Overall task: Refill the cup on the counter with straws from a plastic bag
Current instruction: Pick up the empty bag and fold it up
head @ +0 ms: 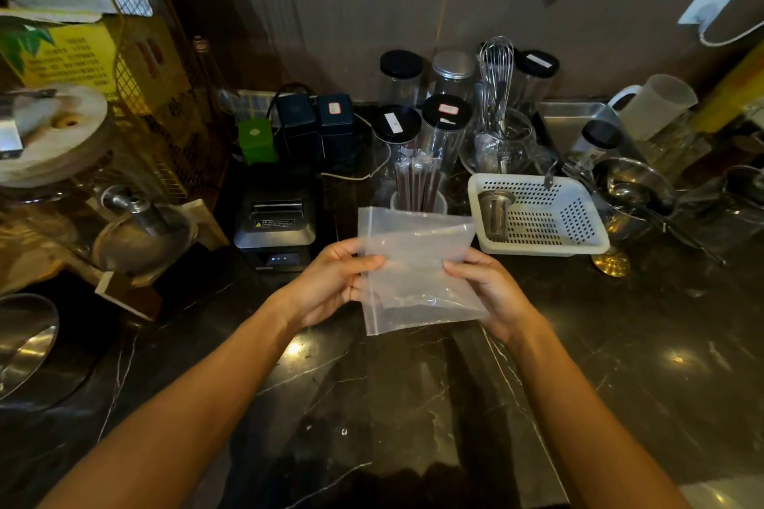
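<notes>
From my head view I see both hands raised above the dark marble-veined counter [620,343], sharing a clear, flat zip-top plastic bag [417,273]. My left hand [335,281] pinches the bag's left edge, thumb on the front and fingers curled behind; my right hand [492,293] grips the right edge in the same way, thumb over the front film. The bag hangs tilted, its near corner pointing down toward me, and it looks empty or nearly so; I cannot tell for certain through the cloudy film. Just beyond the bag's top edge stands the pale translucent cup [418,203] on the counter, and a bunch of dark reddish-brown wrapped straws [417,184] stands upright in it. To the right of the cup sits a white perforated plastic basket [570,215] with a small steel strainer cup [495,215] lying in its left end. To the left of the cup is a black receipt printer [275,223] with small blue lights on its front. Behind the cup are clear jars with black lids [397,124], and near them a wire whisk [496,70] stands among other utensils in a glass. Further right are steel bowls [632,194] and a frosted white pitcher [657,103]. At the far left a large glass dispenser jar with a pale wooden lid [53,136] rests on a stand.
</notes>
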Demonstrator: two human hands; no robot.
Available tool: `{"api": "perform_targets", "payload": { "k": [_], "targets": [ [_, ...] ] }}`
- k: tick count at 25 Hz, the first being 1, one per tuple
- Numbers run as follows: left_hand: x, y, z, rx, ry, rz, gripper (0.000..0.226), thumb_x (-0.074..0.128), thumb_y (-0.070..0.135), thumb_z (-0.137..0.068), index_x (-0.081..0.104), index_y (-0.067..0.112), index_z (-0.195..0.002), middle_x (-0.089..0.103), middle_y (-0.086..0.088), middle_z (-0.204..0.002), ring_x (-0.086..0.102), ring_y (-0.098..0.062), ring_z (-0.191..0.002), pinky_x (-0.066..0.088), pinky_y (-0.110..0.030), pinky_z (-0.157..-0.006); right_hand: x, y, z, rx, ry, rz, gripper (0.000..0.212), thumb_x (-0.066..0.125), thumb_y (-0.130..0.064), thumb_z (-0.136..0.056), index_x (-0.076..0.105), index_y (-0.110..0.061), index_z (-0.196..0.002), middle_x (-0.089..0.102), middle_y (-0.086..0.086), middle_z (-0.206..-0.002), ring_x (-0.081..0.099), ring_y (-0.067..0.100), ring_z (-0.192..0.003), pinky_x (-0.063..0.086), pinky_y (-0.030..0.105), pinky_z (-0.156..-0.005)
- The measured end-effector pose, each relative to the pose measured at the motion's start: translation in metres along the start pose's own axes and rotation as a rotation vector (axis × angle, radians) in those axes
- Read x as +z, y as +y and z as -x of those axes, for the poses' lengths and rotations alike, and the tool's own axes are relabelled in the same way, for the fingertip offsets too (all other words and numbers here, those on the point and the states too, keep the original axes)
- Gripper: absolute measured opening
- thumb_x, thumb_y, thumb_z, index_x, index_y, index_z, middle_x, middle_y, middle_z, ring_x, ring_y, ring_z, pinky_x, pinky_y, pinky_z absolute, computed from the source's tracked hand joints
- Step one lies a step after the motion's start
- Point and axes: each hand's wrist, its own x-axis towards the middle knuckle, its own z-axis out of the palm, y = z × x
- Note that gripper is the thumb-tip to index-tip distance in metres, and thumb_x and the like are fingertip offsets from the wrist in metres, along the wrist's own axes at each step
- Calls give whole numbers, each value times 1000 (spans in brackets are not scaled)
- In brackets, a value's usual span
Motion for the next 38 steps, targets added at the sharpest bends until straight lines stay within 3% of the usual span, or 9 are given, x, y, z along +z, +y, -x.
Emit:
{"api": "perform_targets", "payload": {
  "k": [7, 12, 16, 18, 20, 23, 29, 35, 38],
  "targets": [
    [4, -1, -3, 66, -2, -186, 34, 52, -4, -100, 82, 12, -99, 79, -13, -105, 79, -20, -89, 65, -30, -68, 1, 6, 4, 40, 124, -32, 26, 60, -9, -98, 74, -6, -119, 73, 25, -121, 79, 30, -92, 66, 42, -79],
    [7, 8, -2, 212, 51, -520, 45, 50, -12, -98, 82, 17, -84, 75, 0, -107, 75, -8, -96, 64, -26, -70, -4, 2, 15, 173, 44, -94, 63, 43, -60, -103, 64, -11, -136, 71, 22, -134, 72, 39, -119, 53, 56, -106],
    [5, 9, -4, 274, 94, -585, 37, 50, -7, -101, 76, 16, -111, 70, -3, -120, 72, -18, -106, 65, -34, -77, 0, 7, 15, 168, 55, 128, 51, 73, -35, -90, 67, -9, -133, 77, 16, -124, 76, 32, -111, 62, 45, -94],
    [-1, 6, -4, 174, 99, -394, 37, 55, 7, -102, 62, 19, -137, 69, -10, -126, 74, -22, -107, 65, -41, -83, 3, 10, 13, 132, 98, 114, 47, 76, -23, -89, 67, -3, -131, 76, 17, -124, 77, 30, -107, 63, 44, -90],
    [-6, 4, -3, 16, 35, -169, 44, 56, 34, -101, 55, 19, -143, 70, -16, -127, 74, -30, -108, 63, -46, -87, 5, 11, 13, 86, 150, 85, 39, 76, -17, -91, 69, -2, -126, 76, 17, -123, 79, 29, -103, 66, 42, -84],
    [-6, -3, 0, -94, -41, -223, 52, 48, 54, -102, 56, 20, -141, 75, -15, -124, 74, -35, -111, 61, -48, -91, 6, 14, 13, 23, 212, 79, 32, 76, -12, -91, 70, -3, -122, 79, 13, -115, 80, 27, -98, 66, 35, -74],
    [0, -6, -2, -176, -127, -251, 53, 54, 54, -96, 54, 26, -141, 74, -16, -124, 75, -35, -110, 59, -48, -95, 9, 24, 28, -49, 334, 86, 36, 79, -8, -87, 67, -2, -121, 76, 15, -119, 78, 32, -102, 65, 40, -77],
    [7, -16, -6, -165, -146, -249, 48, 70, 15, -94, 58, 15, -140, 73, -12, -128, 74, -29, -114, 56, -50, -101, 9, 32, 53, -64, 399, 38, 37, 78, -15, -89, 69, -7, -124, 76, 15, -122, 77, 31, -107, 63, 47, -93],
    [20, -21, -11, -162, -114, -279, 46, 71, 7, -92, 61, 15, -137, 76, -9, -120, 76, -25, -108, 63, -43, -91, 5, 40, 75, -32, 397, -79, 36, 76, -24, -92, 74, -8, -124, 78, 13, -120, 76, 28, -110, 61, 43, -96]
  ]
}}
